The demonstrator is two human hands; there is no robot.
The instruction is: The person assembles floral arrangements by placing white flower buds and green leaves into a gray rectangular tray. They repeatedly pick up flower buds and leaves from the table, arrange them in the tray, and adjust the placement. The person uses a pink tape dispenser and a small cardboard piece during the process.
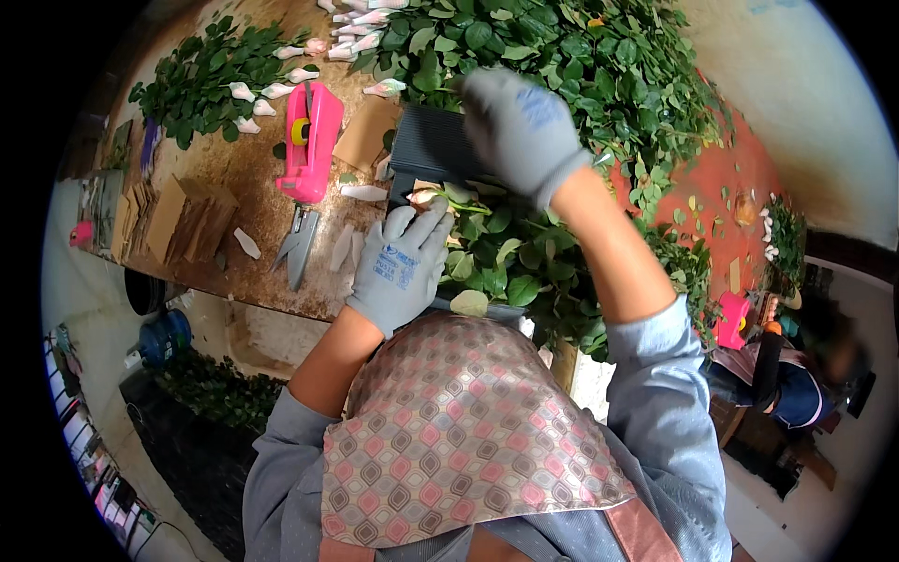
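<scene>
- We have a pale rose bud [426,197] lying at the near edge of the dark corrugated sheet [433,145], with its leafy stem [496,248] running toward our right across the worktable [234,178].
- Our left hand [398,267], in a grey glove, rests flat over the stem just below the bud; its fingers are spread rather than closed, so we pin and do not squeeze.
- Our right hand [520,126], also gloved, presses on the far side of the sheet; whether it grasps the edge we cannot tell, as it is blurred.
- We judge it best to keep the bud level with the sheet's edge and the pressure light, so petals do not bruise.
- A pink tape dispenser [309,140] and cardboard pieces [178,220] lie to the left, with more pale buds [267,92] among foliage [599,66] beyond.
</scene>
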